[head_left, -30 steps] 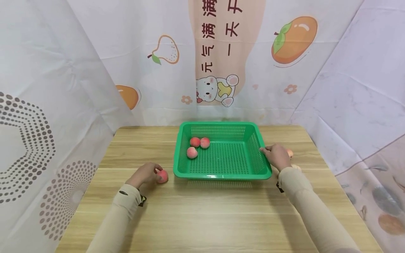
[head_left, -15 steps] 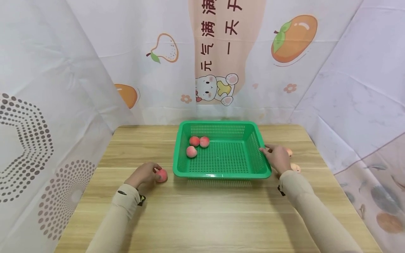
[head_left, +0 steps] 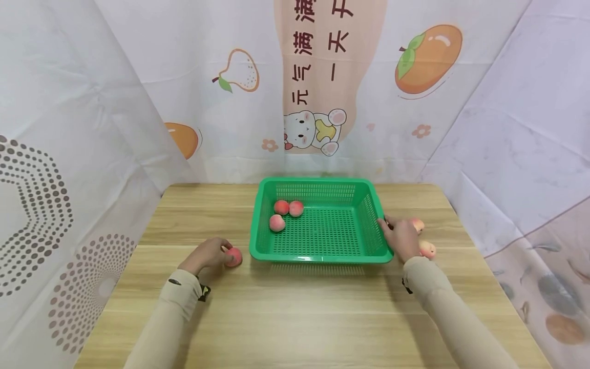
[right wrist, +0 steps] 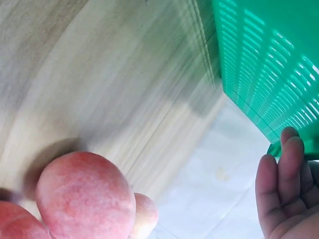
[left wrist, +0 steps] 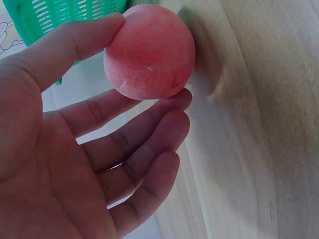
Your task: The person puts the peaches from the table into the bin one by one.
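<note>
A green basket (head_left: pixel 322 259) stands on the wood-grained counter (head_left: pixel 304 318). Just beside the basket's front left corner, the person's left grip (head_left: pixel 209 253) pinches a red peach (head_left: pixel 234 257) between thumb and fingers; whether that peach touches the counter I cannot tell. At the basket's right side, the right grip (head_left: pixel 402 240) clasps the rim. Inside the basket, three peaches (head_left: pixel 277 223) sit toward its left wall. Right of the basket, past the right grip, more peaches (head_left: pixel 427 249) lie on the counter. Behind the basket hangs a fruit-printed curtain (head_left: pixel 258 123).
</note>
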Available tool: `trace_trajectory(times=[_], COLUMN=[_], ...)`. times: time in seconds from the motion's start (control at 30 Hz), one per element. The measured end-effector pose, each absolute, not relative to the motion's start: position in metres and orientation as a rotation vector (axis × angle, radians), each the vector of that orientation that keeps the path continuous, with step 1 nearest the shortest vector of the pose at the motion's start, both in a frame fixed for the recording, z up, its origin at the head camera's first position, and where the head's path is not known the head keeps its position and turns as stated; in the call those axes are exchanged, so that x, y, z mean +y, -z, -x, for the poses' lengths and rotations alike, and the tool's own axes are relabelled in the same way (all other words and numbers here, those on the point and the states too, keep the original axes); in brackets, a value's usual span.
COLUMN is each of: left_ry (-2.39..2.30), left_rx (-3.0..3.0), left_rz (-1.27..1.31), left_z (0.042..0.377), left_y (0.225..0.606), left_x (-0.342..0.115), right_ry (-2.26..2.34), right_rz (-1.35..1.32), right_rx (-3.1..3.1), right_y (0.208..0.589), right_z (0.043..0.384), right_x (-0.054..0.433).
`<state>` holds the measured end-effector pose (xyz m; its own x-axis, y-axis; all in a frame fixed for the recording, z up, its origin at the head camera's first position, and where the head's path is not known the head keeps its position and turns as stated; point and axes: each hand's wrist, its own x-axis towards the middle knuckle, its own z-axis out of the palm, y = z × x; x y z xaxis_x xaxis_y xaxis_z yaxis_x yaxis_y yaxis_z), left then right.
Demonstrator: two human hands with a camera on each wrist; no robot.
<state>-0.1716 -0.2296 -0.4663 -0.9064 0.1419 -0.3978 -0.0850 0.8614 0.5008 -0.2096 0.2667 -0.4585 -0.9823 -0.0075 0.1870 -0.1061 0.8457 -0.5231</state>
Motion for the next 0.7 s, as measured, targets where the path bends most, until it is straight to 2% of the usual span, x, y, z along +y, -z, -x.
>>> trace_trajectory(times=[0.7], left_ry=[-0.78], left_rx=[2.735], left_rz=[-0.053], left_z=[0.1759], left_y=[0.4586], left_x=[-0.2336], right_ry=[-0.81], right_rz=[-0.107], right_rx=[-2.735], right_y=[0.4671], right_z=[0.2071], right_x=[0.2651])
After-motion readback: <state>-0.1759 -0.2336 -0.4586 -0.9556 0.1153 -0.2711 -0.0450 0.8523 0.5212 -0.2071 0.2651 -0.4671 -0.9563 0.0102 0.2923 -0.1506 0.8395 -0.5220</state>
